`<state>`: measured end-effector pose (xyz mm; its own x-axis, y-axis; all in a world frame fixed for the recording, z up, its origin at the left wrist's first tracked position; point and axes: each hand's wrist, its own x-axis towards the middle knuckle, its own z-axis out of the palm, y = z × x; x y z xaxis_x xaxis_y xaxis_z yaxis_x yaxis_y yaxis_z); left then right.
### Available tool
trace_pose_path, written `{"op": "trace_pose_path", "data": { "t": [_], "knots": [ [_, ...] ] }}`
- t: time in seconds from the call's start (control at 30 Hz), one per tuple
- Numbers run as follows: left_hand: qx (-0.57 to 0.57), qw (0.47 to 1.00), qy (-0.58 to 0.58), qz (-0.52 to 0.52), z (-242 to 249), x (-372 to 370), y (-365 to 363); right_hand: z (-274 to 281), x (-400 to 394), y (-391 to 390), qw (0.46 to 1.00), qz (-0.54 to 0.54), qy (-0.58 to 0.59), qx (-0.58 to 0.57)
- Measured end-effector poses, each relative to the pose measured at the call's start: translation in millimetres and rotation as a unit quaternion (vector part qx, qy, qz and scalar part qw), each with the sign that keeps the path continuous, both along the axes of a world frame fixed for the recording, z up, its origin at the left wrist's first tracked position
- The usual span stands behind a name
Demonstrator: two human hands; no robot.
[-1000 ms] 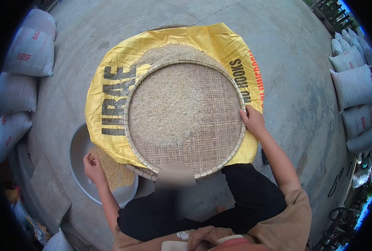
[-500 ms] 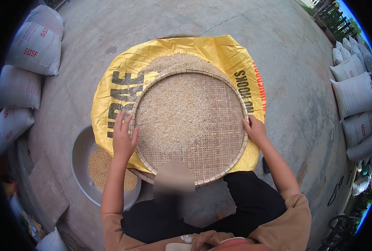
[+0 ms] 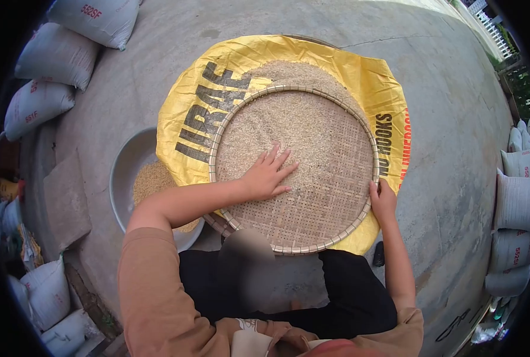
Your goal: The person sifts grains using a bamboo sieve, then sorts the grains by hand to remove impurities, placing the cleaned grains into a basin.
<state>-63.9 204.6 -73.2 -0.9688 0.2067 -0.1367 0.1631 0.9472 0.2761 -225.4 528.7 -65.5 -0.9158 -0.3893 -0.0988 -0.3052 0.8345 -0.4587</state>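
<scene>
A round woven winnowing basket (image 3: 330, 214) with a bound bamboo rim is in front of me. Pale grain (image 3: 301, 128) is spread over its upper and left part, while the weave shows bare at the right and bottom. My left hand (image 3: 269, 175) lies over the grain inside the basket, fingers spread. On the right, my right hand (image 3: 384, 202) grips the basket's rim. Beneath the basket is a yellow woven sack (image 3: 184, 113) with black lettering, and more grain (image 3: 301, 72) is heaped on it beyond the far rim.
A grey metal basin (image 3: 121, 172) with golden grain (image 3: 152, 180) stands at the left, partly behind my left forearm. Filled white sacks (image 3: 59, 56) lie at the far left, and others (image 3: 517, 202) are stacked at the right. A small dark object (image 3: 379, 254) rests on the concrete (image 3: 449, 149).
My left hand has left the basket's left rim and moved inward onto the grain. My right hand still holds the rim. The whole view has shifted and turned.
</scene>
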Motion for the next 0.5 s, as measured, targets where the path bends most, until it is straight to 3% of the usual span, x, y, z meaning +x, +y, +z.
{"op": "trace_pose_path", "data": {
  "t": [0.13,0.23,0.33,0.4,0.5],
  "knots": [
    [-0.003,0.998,0.002,-0.061,23,12,6,-2,0,1,1.0,-0.004,0.018,0.005],
    [0.088,0.991,-0.018,-0.097,31,-5,-19,-1,0,0,1.0,-0.007,0.021,0.014],
    [0.155,0.988,0.025,-0.006,34,-21,-48,-1,0,-1,1.0,-0.006,0.022,0.019],
    [0.276,0.94,0.077,0.185,33,-27,-58,-3,-1,0,0.999,-0.004,0.024,0.022],
    [0.284,0.936,0.039,0.204,30,-22,-65,-5,-1,1,0.999,-0.001,0.034,0.022]
  ]
}}
